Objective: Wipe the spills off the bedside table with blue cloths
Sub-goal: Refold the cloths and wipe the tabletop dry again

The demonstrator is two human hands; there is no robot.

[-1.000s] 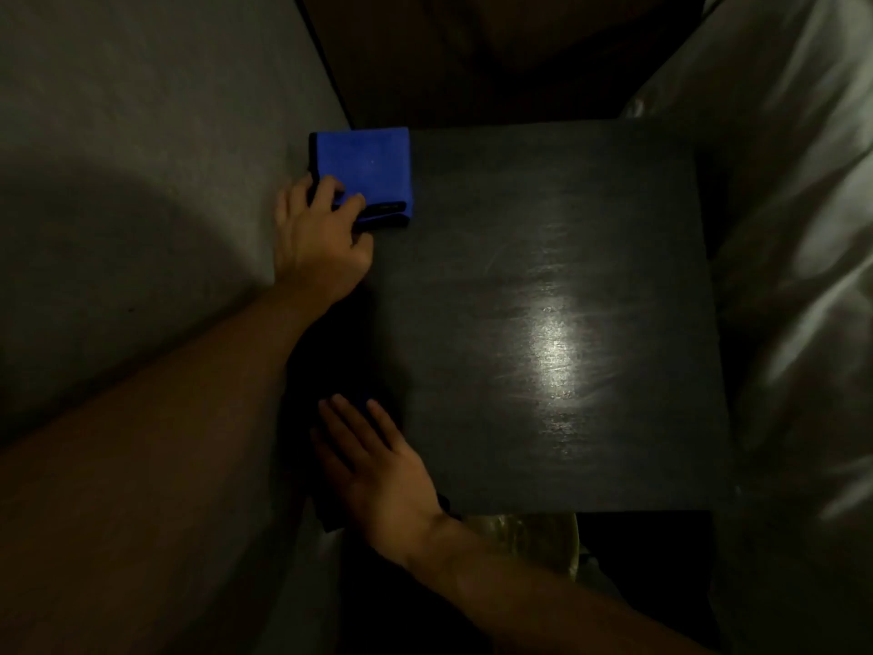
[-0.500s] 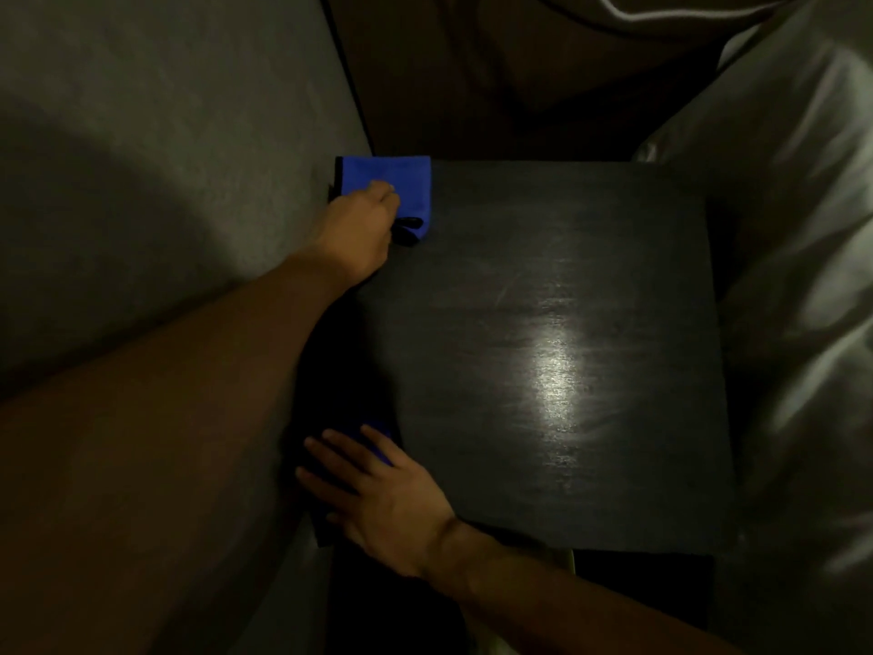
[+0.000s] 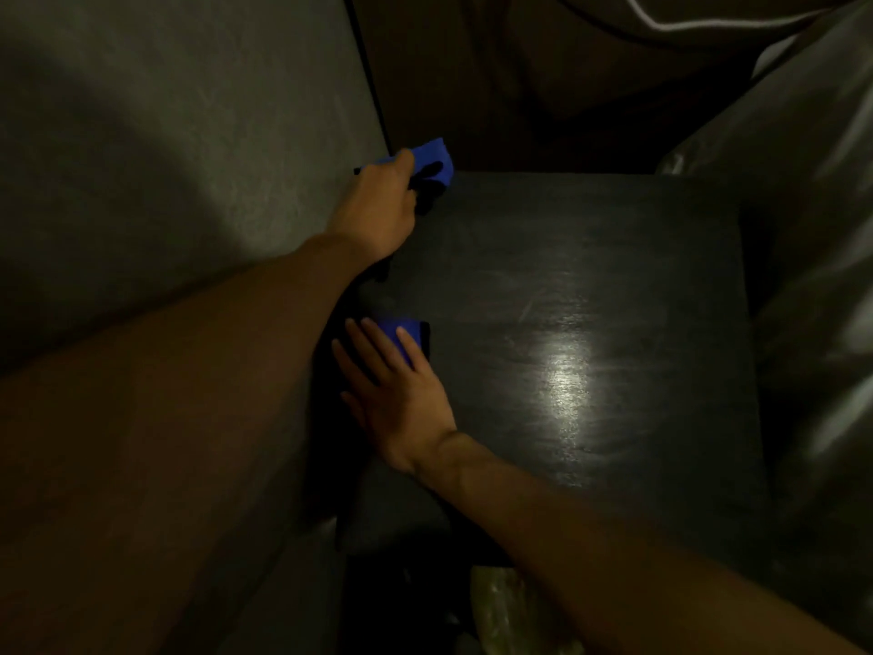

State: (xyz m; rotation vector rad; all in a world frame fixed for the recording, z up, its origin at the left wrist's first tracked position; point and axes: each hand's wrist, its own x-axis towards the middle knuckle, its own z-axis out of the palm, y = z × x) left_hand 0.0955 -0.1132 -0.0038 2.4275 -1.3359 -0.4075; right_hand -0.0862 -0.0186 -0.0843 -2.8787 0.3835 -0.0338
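The dark bedside table [image 3: 590, 286] fills the middle of the view, with a bright glare patch on its top. My left hand [image 3: 378, 205] is at the table's far left corner, fingers closed on a bunched blue cloth [image 3: 437, 156] that sticks up past the knuckles. My right hand [image 3: 397, 385] lies flat, fingers spread, on a second blue cloth [image 3: 401, 330] near the table's left edge. Only that cloth's far end shows beyond the fingertips. No spill can be made out in the dim light.
A grey wall [image 3: 165, 158] runs along the table's left side. Pale bedding [image 3: 812, 229] borders the right side. A dark headboard or panel [image 3: 519, 87] stands behind the table. A pale yellowish object [image 3: 510, 612] shows below the table's near edge.
My left hand closed on the far cloth and bunched it up at the corner. My right hand slid its cloth away from the near edge, further up the table's left side.
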